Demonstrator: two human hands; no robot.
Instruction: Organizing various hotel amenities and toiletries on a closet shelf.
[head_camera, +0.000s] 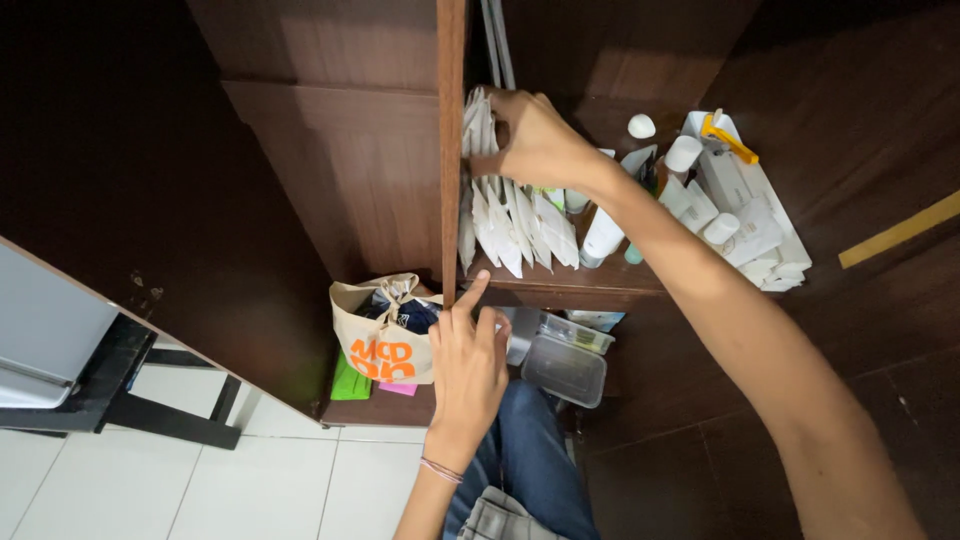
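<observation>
A: Currently, what is the right hand (535, 140) doing?

B: It is clenched on the top edge of a row of white sachets (510, 215), thumb on the near side, fingers curled behind them. The sachets stand upright on the upper wooden shelf (580, 285), just beside the vertical wooden divider (451, 150).

A: And the left hand (468, 365)?

B: Released, holding nothing. Its index finger is extended and touches the front edge of that shelf near the divider.

A: What surrounds them?

B: To the right of the sachets: white tubes (603, 235) and a white tray of small bottles (745, 215). On the lower shelf: a paper bag (385, 335) with orange print and a clear plastic container (565, 368).
</observation>
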